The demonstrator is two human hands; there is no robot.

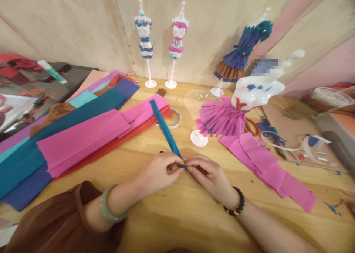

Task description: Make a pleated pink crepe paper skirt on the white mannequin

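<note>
My left hand (165, 168) and my right hand (208, 173) meet over the middle of the wooden table. Between thumb and fingertips, both pinch the near end of a narrow teal crepe paper strip (165, 129). From my fingers the strip runs away to the upper left, its far end resting over pink crepe paper (144, 109). Just beyond my right hand stands a small white mannequin (251, 94) wearing a pleated pink paper skirt (222, 116). Part of the strip's end is hidden by my fingers.
Layered crepe paper sheets (83, 138) spread across the left. Two mini mannequins (145, 46) with paper scraps stand by the wall, near one in a blue and brown dress (241, 53). Pink paper strips (266, 168) and a jar (316, 101) lie and stand at right.
</note>
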